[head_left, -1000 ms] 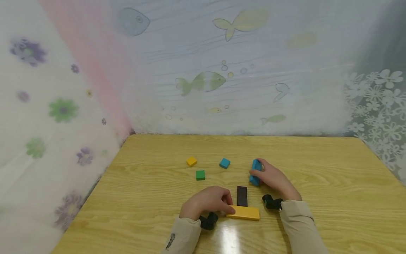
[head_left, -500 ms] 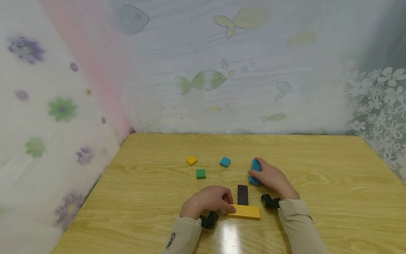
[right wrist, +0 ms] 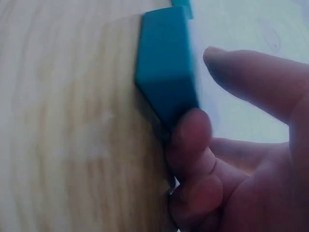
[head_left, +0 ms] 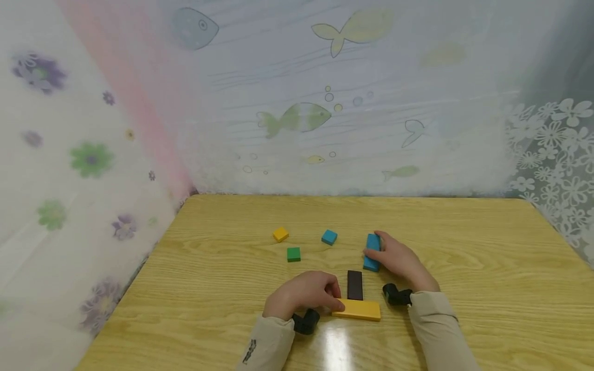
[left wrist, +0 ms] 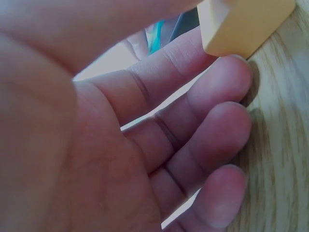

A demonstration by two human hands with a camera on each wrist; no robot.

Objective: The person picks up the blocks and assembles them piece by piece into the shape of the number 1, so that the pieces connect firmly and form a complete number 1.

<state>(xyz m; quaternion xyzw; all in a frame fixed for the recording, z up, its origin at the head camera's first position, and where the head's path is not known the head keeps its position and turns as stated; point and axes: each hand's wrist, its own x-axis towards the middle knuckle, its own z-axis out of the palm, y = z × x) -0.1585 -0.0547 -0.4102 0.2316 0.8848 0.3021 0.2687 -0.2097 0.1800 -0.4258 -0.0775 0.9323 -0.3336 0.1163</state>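
Observation:
In the head view my left hand [head_left: 306, 294] holds the left end of a long yellow block [head_left: 362, 310] with thumb and index finger. The left wrist view shows its other fingers curled, fingertips at the tabletop beside the yellow block [left wrist: 246, 24]. My right hand [head_left: 402, 262] is at a long blue block [head_left: 373, 247], which lies flat. Its fingers curl against the block's right side and far end, and its thumb is over the top. In the right wrist view a fingertip presses the blue block [right wrist: 166, 58]; a small gap shows beside the thumb.
A dark brown block [head_left: 355, 285] lies upright to the yellow one's far edge, forming a T. Farther back on the wooden table [head_left: 209, 288] are small squares: yellow [head_left: 280, 234], blue [head_left: 329, 237] and green [head_left: 294, 254]. Patterned curtains [head_left: 297, 154] stand behind and left.
The long blue block has tipped from its edge down onto its flat side under my right hand. My left hand stays on the yellow block.

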